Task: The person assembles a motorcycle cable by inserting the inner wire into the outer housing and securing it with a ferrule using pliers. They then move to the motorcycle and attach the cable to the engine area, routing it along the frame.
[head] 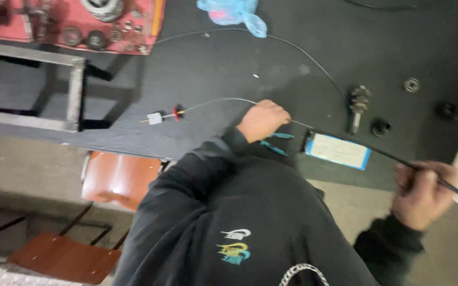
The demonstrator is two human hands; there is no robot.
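One head camera looked steeply down from close above. It faced the person's chest and the table (197, 69) edge.

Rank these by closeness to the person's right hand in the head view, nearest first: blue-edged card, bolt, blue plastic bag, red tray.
1. Blue-edged card, just left of the right hand.
2. Bolt, above the card.
3. Blue plastic bag, top centre.
4. Red tray, far top left.

Left hand (262, 119) closed on a thin wire (216, 100) over the dark table (213, 69), right hand (422, 193) gripping the black cable (382, 153) at right, white and blue card (338, 151) between them, red tray (70, 24) far left, orange chair (117, 180) near left.
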